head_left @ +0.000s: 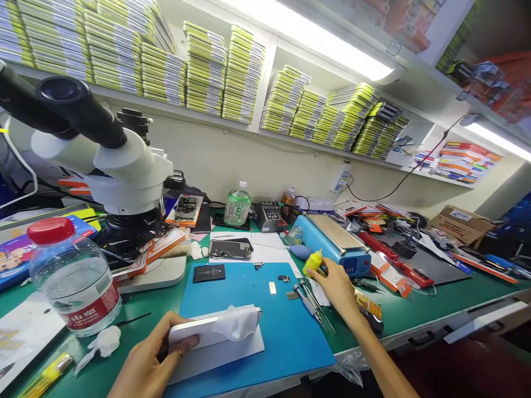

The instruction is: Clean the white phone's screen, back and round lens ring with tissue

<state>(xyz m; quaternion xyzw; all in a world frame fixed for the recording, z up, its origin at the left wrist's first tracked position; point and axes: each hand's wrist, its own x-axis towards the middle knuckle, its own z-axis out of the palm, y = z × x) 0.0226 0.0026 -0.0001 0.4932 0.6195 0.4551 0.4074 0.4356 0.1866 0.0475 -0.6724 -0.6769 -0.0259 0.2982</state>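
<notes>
My left hand [155, 359] grips the near end of a white phone [194, 331] lying on the blue work mat [282, 326]. A crumpled white tissue [237, 321] lies over the phone's far end. My right hand [338, 287] reaches to the right of the mat and closes its fingertips on a small yellow bottle [312, 262], right in front of the blue heating plate [336, 243]. Screwdrivers [309, 301] lie just left of that hand.
A microscope [120, 166] stands at the left, a clear water bottle with a red cap [74, 276] in front of it. A black battery [208, 272], an opened phone [230, 249] and small parts lie beyond the mat. Stacked boxes fill the shelves above.
</notes>
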